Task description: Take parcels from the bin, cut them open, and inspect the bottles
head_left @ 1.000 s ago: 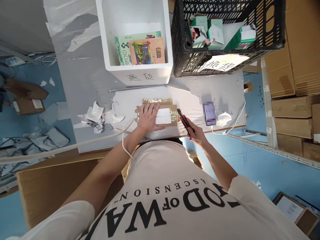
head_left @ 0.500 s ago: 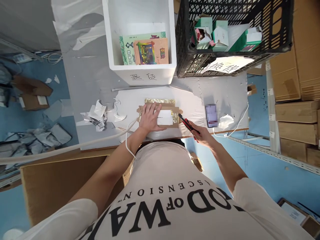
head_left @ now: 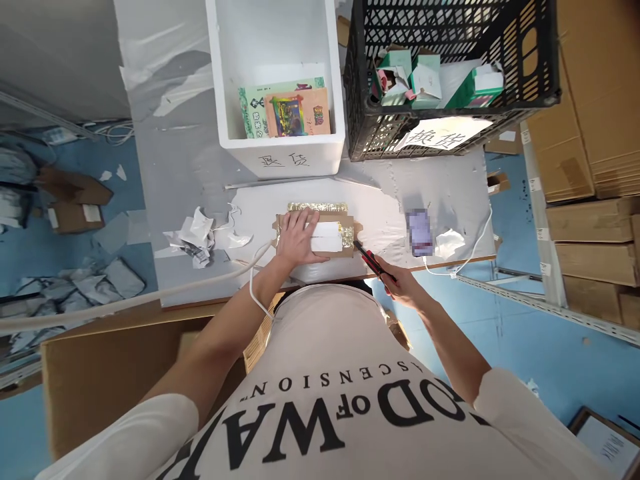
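My left hand (head_left: 296, 239) lies on the left part of a small brown cardboard box (head_left: 349, 235), its fingers and thumb spread flat. A white label (head_left: 325, 237) and shiny tape with yellowish print (head_left: 347, 230) show on the box top. My right hand (head_left: 400, 283) is closed around a slim red-and-black hand tool (head_left: 373, 261) with a narrow dark tip; its exact kind is unclear. The tip points at the box's lower right corner, close to or touching it. A strip of printed tape or wrap (head_left: 317, 207) lies along the box's far side.
Behind the box stand a white foam box (head_left: 280, 157) holding printed packets and a black plastic crate (head_left: 370, 137) holding green cartons. Crumpled paper (head_left: 197, 237) lies left. A phone (head_left: 419, 233) with a white cable lies right, beside a white scrap (head_left: 450, 243). A pale hose (head_left: 215, 275) crosses at left.
The tool in my right hand has shifted slightly down along the box's right end, toward its near corner. My left hand stays on the box. The whole view has shifted a little.
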`<action>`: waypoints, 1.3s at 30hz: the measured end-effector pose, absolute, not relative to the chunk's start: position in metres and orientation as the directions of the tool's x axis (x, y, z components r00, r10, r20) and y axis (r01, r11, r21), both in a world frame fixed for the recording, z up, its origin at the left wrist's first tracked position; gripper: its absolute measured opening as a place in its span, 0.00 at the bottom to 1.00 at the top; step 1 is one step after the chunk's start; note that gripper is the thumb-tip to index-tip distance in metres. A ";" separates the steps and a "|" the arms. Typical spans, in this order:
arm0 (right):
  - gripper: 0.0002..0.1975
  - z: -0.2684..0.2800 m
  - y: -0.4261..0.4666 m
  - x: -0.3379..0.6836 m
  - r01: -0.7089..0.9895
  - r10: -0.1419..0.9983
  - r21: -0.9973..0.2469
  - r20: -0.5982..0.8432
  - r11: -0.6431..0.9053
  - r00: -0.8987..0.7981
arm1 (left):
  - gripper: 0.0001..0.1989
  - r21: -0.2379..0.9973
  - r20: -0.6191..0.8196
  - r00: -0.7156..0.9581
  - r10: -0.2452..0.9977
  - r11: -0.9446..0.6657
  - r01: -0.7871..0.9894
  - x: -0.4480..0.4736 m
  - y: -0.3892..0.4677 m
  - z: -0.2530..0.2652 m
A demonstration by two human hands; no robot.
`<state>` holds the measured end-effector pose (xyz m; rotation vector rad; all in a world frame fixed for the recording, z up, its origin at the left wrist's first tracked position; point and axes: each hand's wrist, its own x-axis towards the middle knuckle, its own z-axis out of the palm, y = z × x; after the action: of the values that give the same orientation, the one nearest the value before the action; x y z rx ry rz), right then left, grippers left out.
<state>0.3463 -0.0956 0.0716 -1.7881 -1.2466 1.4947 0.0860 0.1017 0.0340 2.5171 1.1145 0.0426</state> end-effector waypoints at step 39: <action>0.25 0.011 0.055 0.309 -0.199 0.877 -0.925 -0.373 -0.324 0.305 | 0.24 0.782 -0.586 0.259 0.768 0.451 0.431 0.044 0.039 0.025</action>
<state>0.3085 0.0554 0.0113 -1.4978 -0.6535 1.2579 0.0444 0.0392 0.0250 1.1661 1.3676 0.3180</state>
